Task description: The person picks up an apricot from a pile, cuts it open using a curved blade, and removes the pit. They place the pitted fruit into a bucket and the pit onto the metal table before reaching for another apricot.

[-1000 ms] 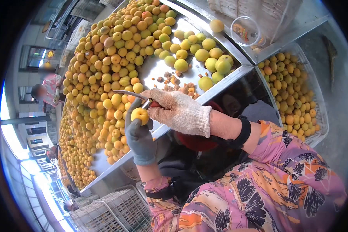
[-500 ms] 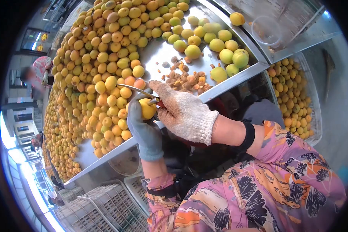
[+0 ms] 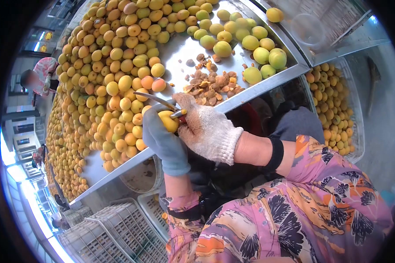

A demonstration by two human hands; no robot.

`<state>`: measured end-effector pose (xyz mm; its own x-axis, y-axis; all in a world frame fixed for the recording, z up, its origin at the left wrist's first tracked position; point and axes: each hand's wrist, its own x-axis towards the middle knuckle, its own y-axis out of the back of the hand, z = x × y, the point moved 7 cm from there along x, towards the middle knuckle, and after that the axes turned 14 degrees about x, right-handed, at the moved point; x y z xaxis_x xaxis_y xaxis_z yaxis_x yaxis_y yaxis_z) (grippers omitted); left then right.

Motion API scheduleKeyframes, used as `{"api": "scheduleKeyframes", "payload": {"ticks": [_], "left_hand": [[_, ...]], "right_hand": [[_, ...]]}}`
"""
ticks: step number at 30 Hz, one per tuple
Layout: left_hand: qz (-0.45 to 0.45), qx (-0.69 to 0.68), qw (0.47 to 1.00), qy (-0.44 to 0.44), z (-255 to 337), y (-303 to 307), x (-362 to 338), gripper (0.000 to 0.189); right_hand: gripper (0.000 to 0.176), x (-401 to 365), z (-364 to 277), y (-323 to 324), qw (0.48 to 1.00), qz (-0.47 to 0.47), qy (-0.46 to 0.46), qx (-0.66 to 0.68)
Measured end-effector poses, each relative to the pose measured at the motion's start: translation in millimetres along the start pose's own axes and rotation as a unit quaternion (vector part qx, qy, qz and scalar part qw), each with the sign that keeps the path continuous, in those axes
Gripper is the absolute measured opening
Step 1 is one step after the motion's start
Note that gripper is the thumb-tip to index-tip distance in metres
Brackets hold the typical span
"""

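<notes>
left fingers: our left hand (image 3: 164, 140), in a grey glove, curls its fingers closely round one yellow fruit (image 3: 168, 122).
right fingers: our right hand (image 3: 210, 133), in a stained white glove, folds its fingers round the red handle of a metal tool (image 3: 156, 99).
tool: the curved blade points out towards the pile, and a short tube end meets the held fruit; we cannot tell whether it goes in.
held fruit: between our two hands, over the near edge of the table.
table: bare metal (image 3: 173, 53) shows between a big pile of orange-yellow fruit (image 3: 118, 65) and some greener fruit (image 3: 261, 55); brown pits and scraps (image 3: 213, 86) lie nearest us.
beside us: a fruit-filled crate (image 3: 360, 142) on our right, white crates (image 3: 94, 234) on our left.
room: a person in pink (image 3: 45, 74) stands across the pile.
</notes>
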<state>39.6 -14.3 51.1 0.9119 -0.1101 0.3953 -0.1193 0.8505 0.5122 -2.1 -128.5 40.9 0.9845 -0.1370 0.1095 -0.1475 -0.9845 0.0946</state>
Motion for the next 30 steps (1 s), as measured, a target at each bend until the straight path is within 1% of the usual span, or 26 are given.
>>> {"api": "scheduleKeyframes", "payload": {"ticks": [1,2,3,4,5,6,7,8,9,10,11,13,14,15,16,17,18,19,21,22,26,28,30], "left_hand": [[-0.010,0.135,0.986,-0.097,8.9,-1.2,-0.3,0.016],[-0.010,0.134,0.986,-0.098,5.0,2.2,1.3,0.016],[-0.033,0.168,0.976,-0.134,5.2,2.4,1.9,0.012],[-0.057,0.203,0.963,-0.170,5.1,0.4,-0.1,0.015],[-0.057,0.202,0.963,-0.170,0.3,0.5,-2.6,0.015],[-0.018,0.195,0.954,-0.228,2.3,3.3,-8.7,0.020],[0.023,0.187,0.940,-0.285,3.3,5.4,-15.9,0.027],[0.026,0.186,0.940,-0.286,-7.0,4.9,-17.3,0.027],[-0.025,0.075,0.980,-0.183,-29.4,3.2,-10.6,0.036],[-0.075,-0.038,0.994,-0.074,-52.7,-1.5,-9.6,0.045],[-0.071,-0.038,0.994,-0.074,-44.0,-5.5,-11.5,0.045],[0.069,-0.143,0.984,-0.086,-6.8,7.5,-9.1,0.031],[-0.065,-0.399,0.901,0.159,-10.2,-7.1,-0.2,0.043],[-0.061,-0.400,0.901,0.155,-9.3,-9.1,2.4,0.043],[-0.044,-0.448,0.865,0.222,-17.4,-18.7,2.4,0.052],[-0.027,-0.493,0.821,0.287,-25.9,-27.6,0.5,0.062],[-0.031,-0.501,0.819,0.278,-26.0,-27.5,0.5,0.062],[-0.030,-0.501,0.819,0.277,-27.3,-26.8,-0.1,0.062],[-0.021,-0.448,0.845,0.293,-25.5,-25.0,-1.8,0.066],[0.004,-0.362,0.889,0.279,-22.8,-18.6,0.1,0.070],[0.041,-0.340,0.898,0.276,-41.9,-17.1,2.8,0.072],[-0.010,-0.315,0.919,0.236,-40.1,-15.7,3.3,0.074],[0.001,-0.316,0.919,0.236,-36.6,-14.3,3.7,0.073]], "right_hand": [[0.047,1.4,1.0,1.4,1.000,0.000,0.001,0.000],[0.044,2.1,4.6,0.6,0.999,-0.019,-0.008,0.026],[0.042,1.8,6.8,0.2,0.998,-0.037,-0.019,0.052],[0.042,0.1,6.8,3.4,0.998,-0.036,-0.020,0.051],[0.036,-2.4,7.9,3.2,0.993,-0.059,-0.036,0.099],[0.030,-3.7,7.3,2.3,0.985,-0.082,-0.052,0.145],[0.030,-3.5,4.0,5.5,0.985,-0.083,-0.049,0.143],[0.027,-5.9,9.2,2.6,0.969,-0.114,-0.138,0.169],[0.024,-10.7,12.9,0.1,0.944,-0.145,-0.226,0.192],[0.022,-15.9,8.6,-0.1,0.914,-0.190,-0.270,0.237],[0.022,-17.0,-2.4,5.8,0.914,-0.193,-0.269,0.235],[0.021,-22.6,-15.0,9.0,0.864,-0.186,-0.347,0.314],[0.036,-19.2,-13.5,7.8,0.878,-0.183,-0.319,0.306],[0.036,-20.0,4.1,-2.3,0.880,-0.186,-0.316,0.303],[0.046,-9.4,18.0,-3.2,0.940,-0.126,-0.178,0.263],[0.055,-1.3,3.2,4.2,0.973,-0.063,-0.036,0.218],[0.069,-4.4,12.8,0.9,0.971,-0.080,-0.100,0.204],[0.069,-6.0,13.6,0.9,0.971,-0.081,-0.099,0.204],[0.066,-5.6,0.2,6.6,0.994,-0.066,-0.067,0.051],[0.064,-5.1,-7.5,7.5,0.996,-0.069,-0.060,0.008],[0.061,-6.1,-6.1,2.1,0.995,-0.064,-0.081,0.010],[0.062,-7.2,-4.6,-2.3,0.997,-0.064,-0.041,0.010],[0.062,-6.7,-4.6,-4.2,0.997,-0.064,-0.034,-0.001]]}}
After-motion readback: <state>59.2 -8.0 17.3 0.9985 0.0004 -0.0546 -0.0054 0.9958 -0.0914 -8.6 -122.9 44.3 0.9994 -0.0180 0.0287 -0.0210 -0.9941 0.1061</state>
